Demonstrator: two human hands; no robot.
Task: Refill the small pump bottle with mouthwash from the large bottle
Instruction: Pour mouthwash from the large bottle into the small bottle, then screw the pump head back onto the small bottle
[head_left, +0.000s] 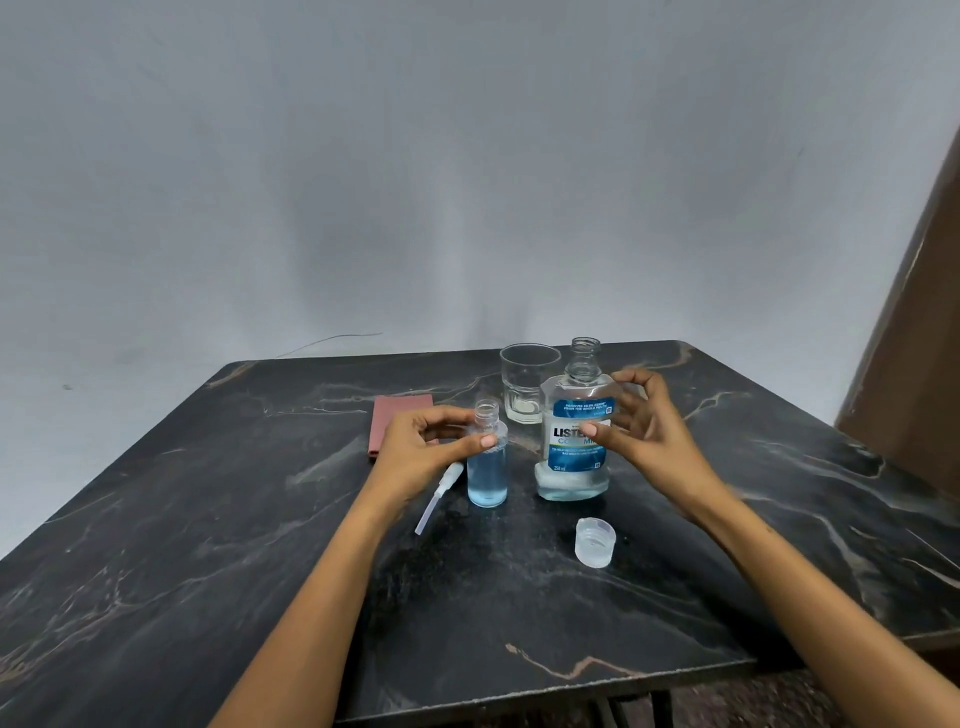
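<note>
The small pump bottle (487, 470) stands open-necked at the table's middle, roughly two-thirds full of blue liquid. My left hand (415, 452) grips its shoulder with thumb in front and fingers by the neck. Its pump head with dip tube (440, 493) lies on the table just left of it, partly under my hand. The large mouthwash bottle (574, 431) stands uncapped to the right, with only a little liquid at its bottom. My right hand (644, 431) is spread beside it, thumb tip at the label, fingers curled loosely off its right shoulder.
The large bottle's clear cap (595, 542) lies on the dark marble table (208, 545) in front of it. A drinking glass (527, 384) stands behind the bottles, a reddish folded cloth (397, 415) at the back left. A brown panel (914, 364) rises at the right.
</note>
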